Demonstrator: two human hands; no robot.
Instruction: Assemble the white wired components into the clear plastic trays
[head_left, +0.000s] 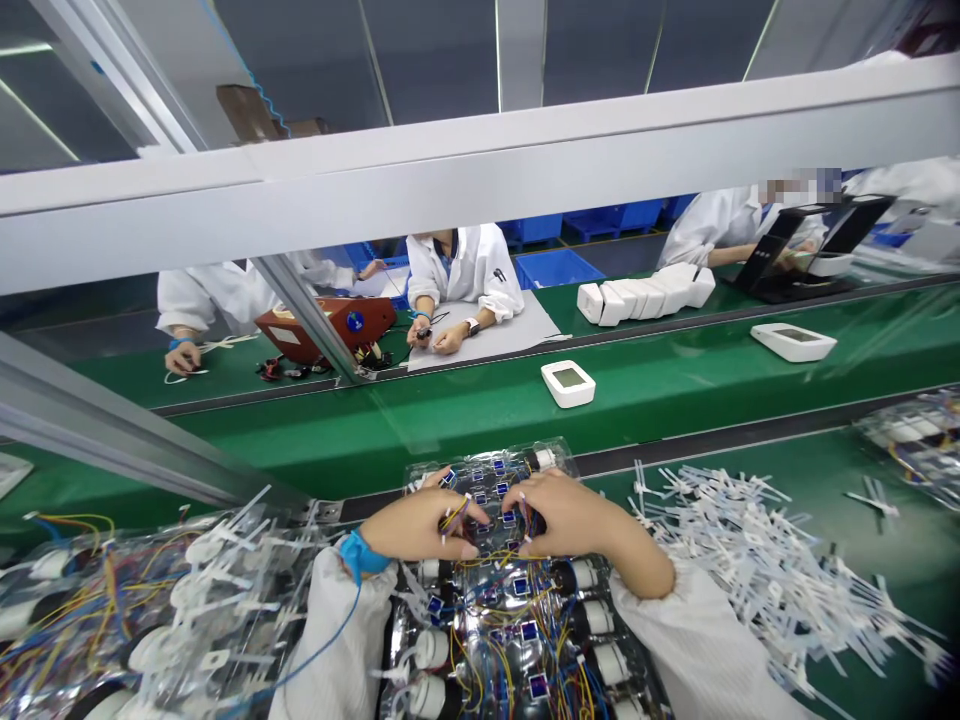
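My left hand point(420, 522), with a blue band and cord at the wrist, bends its fingers around thin yellow and red wires point(453, 516). Opposite it, my right hand point(562, 512) has its fingers curled down over more thin wires, partly hidden by the palm. Both hands are over a clear plastic tray point(559, 455) that holds rows of small wired parts with dark blue squares point(530, 630). White round pieces with black bodies point(598, 617) line the tray's sides. Its loose wires run in yellow, red and blue.
A heap of white plastic strips point(757, 560) lies at right. More wired parts and strips point(217, 600) are at left. Beyond a metal frame point(450, 180), a green conveyor point(465, 400) carries white devices with screens point(568, 384). Co-workers in white coats point(465, 270) sit across.
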